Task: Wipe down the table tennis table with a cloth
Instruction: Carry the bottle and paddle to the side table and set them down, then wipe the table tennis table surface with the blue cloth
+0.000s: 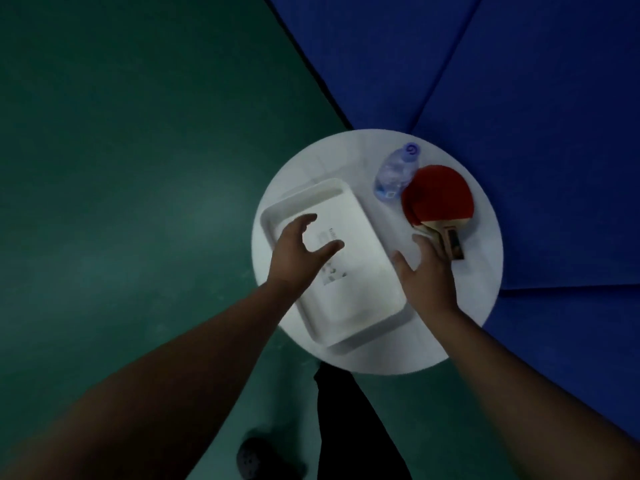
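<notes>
Green floor (121,168), blue padded panels (519,81). Round white surface (467,306): white tray (353,216), grey print inside illegible; clear water bottle (394,174); red paddles (438,199), stacked. Left hand (298,251) over tray, fingers loosely spread, holding nothing. Right hand (427,275) flat, open, beside tray, fingertips near paddle handles. Cloth, table tennis table: out of view.

Both bare forearms reach forward from the lower corners toward the white tray (332,216). The left hand (298,251) hovers over the tray's left half — fingers spread and loosely curled, thumb apart, holding nothing. The right hand (427,271) lies just beside the tray's right edge — fingers straight and together, thumb angled toward the tray.
</notes>
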The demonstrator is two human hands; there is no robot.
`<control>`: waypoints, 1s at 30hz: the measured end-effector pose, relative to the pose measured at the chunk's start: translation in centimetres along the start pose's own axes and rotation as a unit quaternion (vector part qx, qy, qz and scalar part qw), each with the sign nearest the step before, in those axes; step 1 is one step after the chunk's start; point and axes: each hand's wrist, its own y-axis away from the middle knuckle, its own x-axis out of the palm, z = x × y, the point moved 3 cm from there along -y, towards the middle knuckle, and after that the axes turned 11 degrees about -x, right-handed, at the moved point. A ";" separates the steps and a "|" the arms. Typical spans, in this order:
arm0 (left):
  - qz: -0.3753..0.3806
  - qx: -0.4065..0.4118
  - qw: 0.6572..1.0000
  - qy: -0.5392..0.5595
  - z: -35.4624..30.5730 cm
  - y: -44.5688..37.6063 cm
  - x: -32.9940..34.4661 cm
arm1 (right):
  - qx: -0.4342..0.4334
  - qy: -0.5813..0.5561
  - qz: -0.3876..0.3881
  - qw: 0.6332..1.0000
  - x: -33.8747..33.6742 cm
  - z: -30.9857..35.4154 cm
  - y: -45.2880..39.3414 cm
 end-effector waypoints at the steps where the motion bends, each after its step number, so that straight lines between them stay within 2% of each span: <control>1: -0.008 -0.009 1.000 0.007 1.5 1.7 -1.9 | -0.007 0.004 0.021 1.000 0.7 1.5 1.4; 8: -0.122 -0.093 0.986 0.070 15.2 16.5 -16.2 | -0.154 0.028 0.174 0.972 8.7 13.9 13.8; 16: -0.299 -0.168 0.921 0.183 33.5 40.4 -30.5 | -0.343 0.074 0.341 0.872 20.7 28.7 34.7; 19: -0.362 -0.219 0.875 0.235 40.9 51.1 -33.8 | -0.396 0.085 0.419 0.812 25.9 34.1 44.6; 21: -0.380 -0.234 0.857 0.258 42.8 54.4 -34.6 | -0.409 0.077 0.432 0.800 27.0 36.0 47.8; 25: -0.460 -0.284 0.779 0.318 49.2 64.8 -37.4 | -0.468 0.077 0.507 0.720 32.4 41.2 58.3; 30: -0.533 -0.336 0.679 0.378 55.6 72.8 -40.0 | -0.516 0.101 0.587 0.615 39.7 47.1 68.1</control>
